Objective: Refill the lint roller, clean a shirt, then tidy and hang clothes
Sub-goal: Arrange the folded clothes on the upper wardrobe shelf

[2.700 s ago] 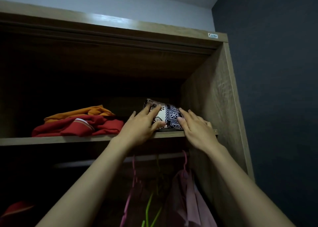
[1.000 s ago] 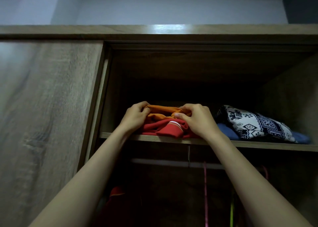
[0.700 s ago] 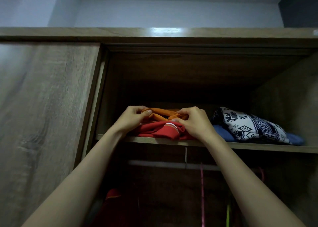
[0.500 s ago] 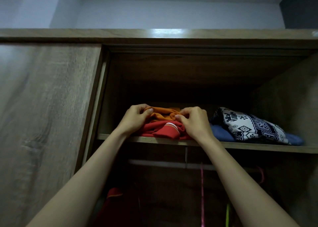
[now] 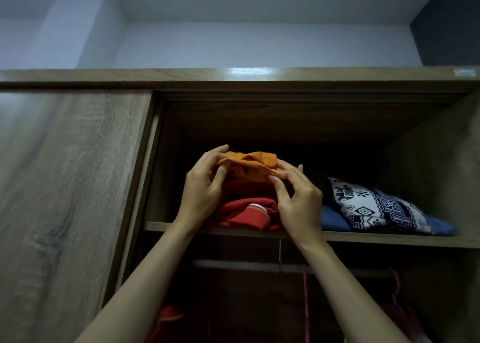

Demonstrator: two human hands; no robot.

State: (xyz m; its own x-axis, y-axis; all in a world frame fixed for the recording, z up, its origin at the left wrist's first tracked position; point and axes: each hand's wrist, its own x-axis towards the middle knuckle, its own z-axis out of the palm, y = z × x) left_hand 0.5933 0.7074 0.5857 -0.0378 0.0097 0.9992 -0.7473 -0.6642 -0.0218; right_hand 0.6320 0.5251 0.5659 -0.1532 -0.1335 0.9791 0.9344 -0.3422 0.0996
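Note:
Both arms reach up to the wardrobe's top shelf (image 5: 376, 237). An orange folded garment (image 5: 250, 164) is held a little above the shelf, pinched by my left hand (image 5: 204, 189) on its left side and my right hand (image 5: 296, 197) on its right. Under it a red garment (image 5: 249, 212) with a white-striped collar lies on the shelf. To the right, a black-and-white patterned garment (image 5: 374, 206) rests on a blue folded one (image 5: 335, 218).
A closed wooden wardrobe door (image 5: 65, 199) fills the left. Below the shelf runs a hanging rail (image 5: 246, 264) with pink hangers (image 5: 305, 303) and a red garment (image 5: 166, 322) in the dark. The wardrobe's right wall (image 5: 441, 173) bounds the shelf.
My view and hands shifted from the patterned garment to the orange and red pile. Both hands took hold of the orange garment and raised it off the red one.

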